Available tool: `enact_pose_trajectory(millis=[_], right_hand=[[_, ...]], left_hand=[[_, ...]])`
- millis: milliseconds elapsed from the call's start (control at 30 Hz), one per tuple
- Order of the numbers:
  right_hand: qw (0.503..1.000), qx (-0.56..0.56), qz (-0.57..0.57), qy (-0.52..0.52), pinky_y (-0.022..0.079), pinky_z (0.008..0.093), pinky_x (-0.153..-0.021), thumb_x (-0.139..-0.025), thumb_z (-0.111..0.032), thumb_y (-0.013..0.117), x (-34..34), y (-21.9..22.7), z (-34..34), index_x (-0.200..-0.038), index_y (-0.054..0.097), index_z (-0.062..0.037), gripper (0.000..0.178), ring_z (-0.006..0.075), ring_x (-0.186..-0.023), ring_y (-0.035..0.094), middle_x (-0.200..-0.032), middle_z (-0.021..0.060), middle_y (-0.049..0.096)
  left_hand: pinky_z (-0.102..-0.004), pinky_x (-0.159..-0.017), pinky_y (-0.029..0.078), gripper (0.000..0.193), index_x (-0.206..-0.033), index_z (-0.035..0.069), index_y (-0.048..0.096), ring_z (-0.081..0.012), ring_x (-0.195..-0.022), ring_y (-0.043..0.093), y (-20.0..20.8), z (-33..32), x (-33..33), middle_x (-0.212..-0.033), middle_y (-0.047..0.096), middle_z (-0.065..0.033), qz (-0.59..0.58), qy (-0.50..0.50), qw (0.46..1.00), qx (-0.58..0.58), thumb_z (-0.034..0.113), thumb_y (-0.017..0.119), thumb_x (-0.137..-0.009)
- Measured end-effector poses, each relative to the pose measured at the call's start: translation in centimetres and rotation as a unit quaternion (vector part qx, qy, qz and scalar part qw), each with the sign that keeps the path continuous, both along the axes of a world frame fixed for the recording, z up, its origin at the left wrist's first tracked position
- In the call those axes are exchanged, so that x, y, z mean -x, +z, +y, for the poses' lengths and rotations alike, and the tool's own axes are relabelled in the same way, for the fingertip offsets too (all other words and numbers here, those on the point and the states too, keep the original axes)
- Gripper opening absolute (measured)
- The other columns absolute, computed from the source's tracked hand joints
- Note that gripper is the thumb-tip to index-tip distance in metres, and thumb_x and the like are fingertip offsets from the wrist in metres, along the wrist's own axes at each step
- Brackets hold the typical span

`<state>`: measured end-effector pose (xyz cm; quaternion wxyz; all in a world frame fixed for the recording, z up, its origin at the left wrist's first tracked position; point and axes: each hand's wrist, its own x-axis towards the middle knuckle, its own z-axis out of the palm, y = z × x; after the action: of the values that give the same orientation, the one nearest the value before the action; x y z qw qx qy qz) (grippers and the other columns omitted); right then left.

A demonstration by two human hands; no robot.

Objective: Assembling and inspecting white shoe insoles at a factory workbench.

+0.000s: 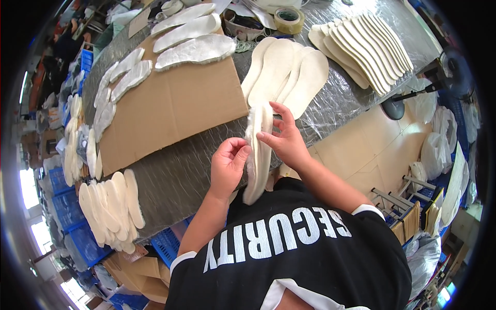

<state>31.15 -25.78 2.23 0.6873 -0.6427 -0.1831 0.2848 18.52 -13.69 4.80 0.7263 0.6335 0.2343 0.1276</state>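
Between my hands, in front of my chest, I hold a pair of cream fleecy insoles (260, 160) upright, seen edge-on with their faces together. My right hand (285, 135) grips them near the upper end, thumb on the near side and fingers round the far edge. My left hand (230, 161) pinches the fluffy left edge with thumb and fingertips. Just beyond lies a small fan of cream insoles (274, 67) on the dark table. Farther right, a long overlapping row of cream insoles (367, 49) is spread out.
A brown cardboard sheet (181, 103) covers the table's left part, with fluffy white insoles (196, 51) along its far and left edges. More insoles (111, 209) hang over the near left corner. A tape roll (289, 19) stands at the back. A black fan-like object (393, 108) is beside the right edge.
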Motion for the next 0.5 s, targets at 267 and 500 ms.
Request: enact_pose_trajectory(millis=[267,500], right_hand=[[0.959,-0.077,-0.099,0.253,0.040,0.0381,-0.104,-0.094,-0.030,0.065,-3.5,3.5,1.2,-0.133,0.053,-0.0062,0.047,0.0265,-0.125,0.048,-0.133,0.0164,0.050],[0.897,-0.096,0.206,0.378,0.044,0.0278,-0.098,-0.104,-0.044,0.041,-1.8,3.6,-1.0,-0.133,0.053,-0.0036,0.051,0.0133,-0.114,0.052,-0.123,0.0084,0.059]], left_hand=[[-0.0232,-0.070,0.052,0.012,-0.101,0.000,0.059,-0.0082,-0.075,0.059,3.9,-1.2,-2.1,-0.093,0.063,-0.0030,-0.071,0.045,0.992,0.099,0.008,0.065,-0.094],[-0.0373,-0.077,0.046,0.025,-0.092,0.006,0.067,-0.0267,-0.087,0.055,7.7,-1.1,-0.9,-0.091,0.063,-0.0066,-0.131,-0.036,0.809,-0.572,-0.001,0.076,-0.070]])
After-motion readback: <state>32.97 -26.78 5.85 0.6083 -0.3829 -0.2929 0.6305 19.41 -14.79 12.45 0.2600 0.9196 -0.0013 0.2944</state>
